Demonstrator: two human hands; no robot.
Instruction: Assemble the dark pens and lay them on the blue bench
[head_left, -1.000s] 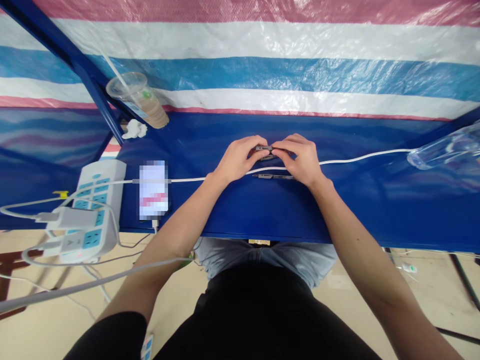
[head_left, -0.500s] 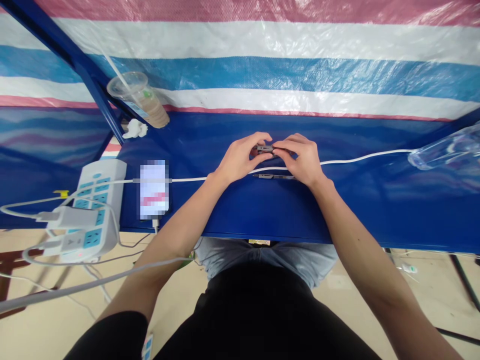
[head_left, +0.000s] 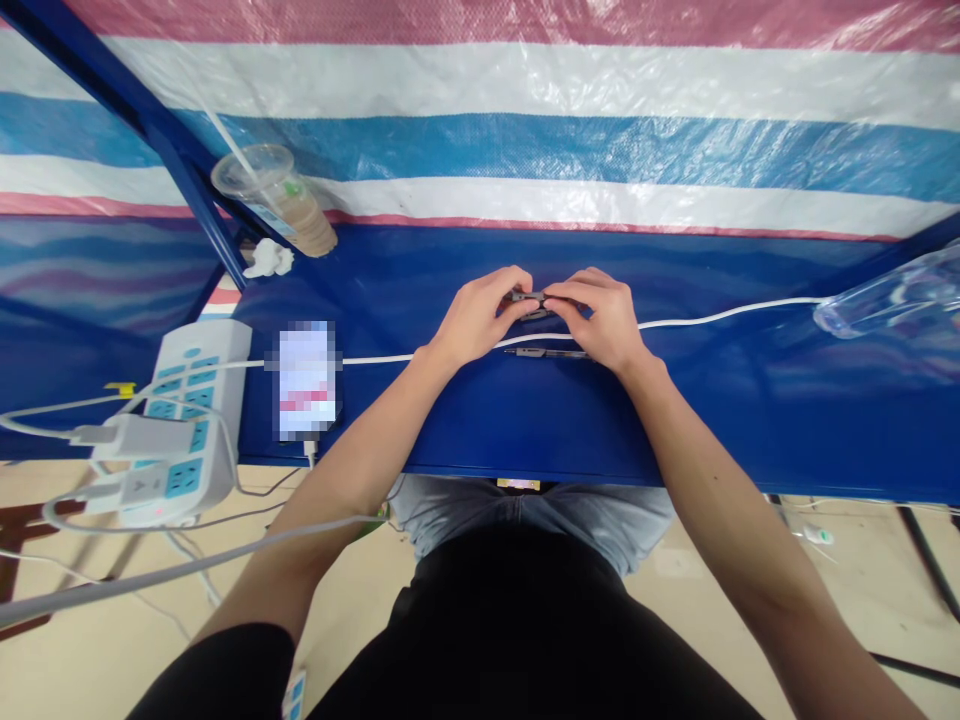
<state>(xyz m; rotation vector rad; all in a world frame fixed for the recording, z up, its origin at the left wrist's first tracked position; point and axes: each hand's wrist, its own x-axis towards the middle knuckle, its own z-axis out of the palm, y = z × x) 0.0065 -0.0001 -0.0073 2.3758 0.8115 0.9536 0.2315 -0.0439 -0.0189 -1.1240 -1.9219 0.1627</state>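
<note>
My left hand (head_left: 476, 318) and my right hand (head_left: 596, 318) meet over the blue table top (head_left: 720, 420), with their fingertips on a small dark grey metal part (head_left: 531, 299). Much of that part is hidden by my fingers, so I cannot tell exactly what it is. Just below my hands lies a slim grey pen-like tool (head_left: 546, 352), apart from my fingers. A white cable (head_left: 525, 340) runs across the table under my wrists and behind the tool.
A blurred phone (head_left: 306, 382) lies left of my hands, wired at its lower end. Further left is a white power strip (head_left: 202, 420) with plugged-in chargers. A plastic cup with a straw (head_left: 277, 200), a tissue (head_left: 268, 258) and a clear plastic bottle (head_left: 892, 305) sit along the table's far side.
My fingers have settled closer around the small grey part, with my left hand's fingers lower than half a second ago. The tool and the cable stay in place.
</note>
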